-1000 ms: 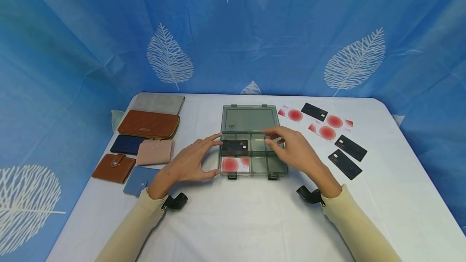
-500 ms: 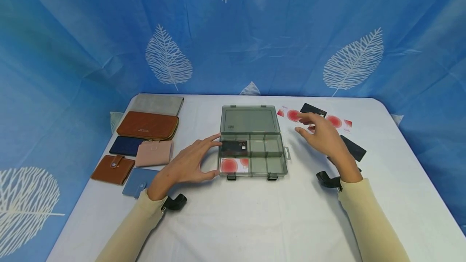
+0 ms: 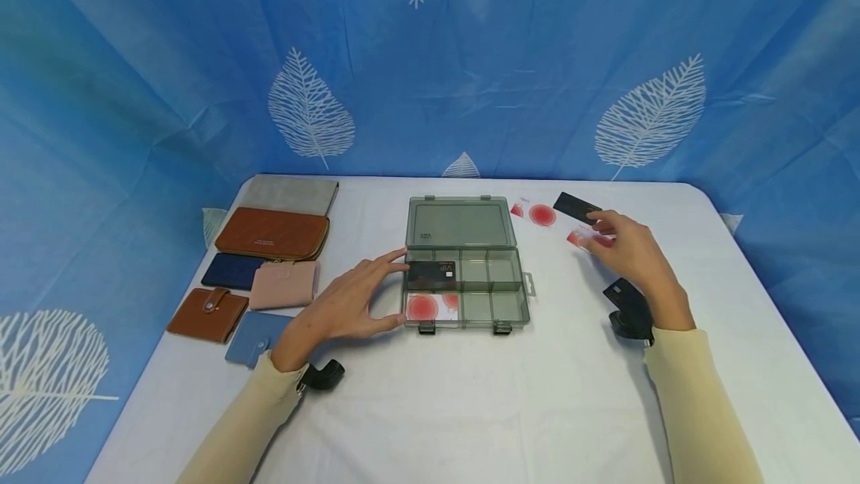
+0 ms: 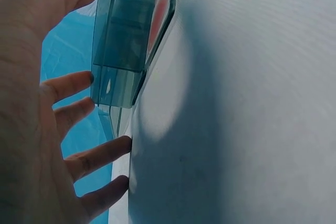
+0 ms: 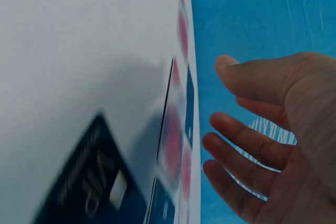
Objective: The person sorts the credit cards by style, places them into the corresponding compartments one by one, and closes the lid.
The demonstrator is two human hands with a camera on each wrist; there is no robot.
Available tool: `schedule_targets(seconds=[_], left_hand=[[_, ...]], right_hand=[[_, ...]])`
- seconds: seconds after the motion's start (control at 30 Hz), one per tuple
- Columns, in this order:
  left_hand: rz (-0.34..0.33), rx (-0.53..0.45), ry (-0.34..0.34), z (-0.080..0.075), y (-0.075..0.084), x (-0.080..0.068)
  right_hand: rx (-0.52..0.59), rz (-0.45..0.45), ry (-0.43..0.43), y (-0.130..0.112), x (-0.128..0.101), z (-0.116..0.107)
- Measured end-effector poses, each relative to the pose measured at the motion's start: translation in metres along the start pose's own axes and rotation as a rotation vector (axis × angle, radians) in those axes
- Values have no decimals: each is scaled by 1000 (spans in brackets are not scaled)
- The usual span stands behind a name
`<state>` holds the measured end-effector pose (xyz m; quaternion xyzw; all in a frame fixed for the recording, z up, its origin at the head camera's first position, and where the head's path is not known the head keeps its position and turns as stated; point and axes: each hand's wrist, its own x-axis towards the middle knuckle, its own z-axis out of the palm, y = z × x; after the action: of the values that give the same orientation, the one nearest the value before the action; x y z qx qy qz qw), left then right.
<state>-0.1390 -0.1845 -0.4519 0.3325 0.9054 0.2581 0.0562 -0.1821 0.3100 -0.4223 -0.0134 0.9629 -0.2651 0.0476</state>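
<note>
A translucent grey-green compartment box [image 3: 477, 305] lies with its lid [image 3: 460, 222] folded back. In its left compartments are a black VIP card [image 3: 430, 274] and a red-and-white card [image 3: 423, 308]. My left hand [image 3: 349, 297] spreads its fingers at the box's left side, thumb and fingertips right at the wall [image 4: 121, 30]. Over the loose cards at the right, my right hand [image 3: 634, 254] holds its fingers loosely bent, nothing between them in the right wrist view. Near its fingertips lie a black card [image 3: 573, 205] and a red-and-white card [image 3: 576, 237], partly covered by the hand.
Farther left lies another red-and-white card [image 3: 541, 215]; a black card [image 3: 623, 294] shows beneath the right wrist. Several wallets lie at the table's left, among them a brown zip wallet [image 3: 272, 231], a pink one [image 3: 285, 284] and a blue one [image 3: 258, 334].
My right hand has moved from above the box rightwards to the loose cards, covering some of them and uncovering the box's right side. My left hand has stayed at the box.
</note>
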Motion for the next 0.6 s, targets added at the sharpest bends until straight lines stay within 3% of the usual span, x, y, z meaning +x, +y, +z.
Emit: schedule_targets(seconds=[0.17,0.6], left_hand=[[1,-1,11,1,0,0],[-12,1,6,3,-1,1]], right_hand=[[-17,75,-44,13,0,-6],[-42,135,-114,29,-1,-10]])
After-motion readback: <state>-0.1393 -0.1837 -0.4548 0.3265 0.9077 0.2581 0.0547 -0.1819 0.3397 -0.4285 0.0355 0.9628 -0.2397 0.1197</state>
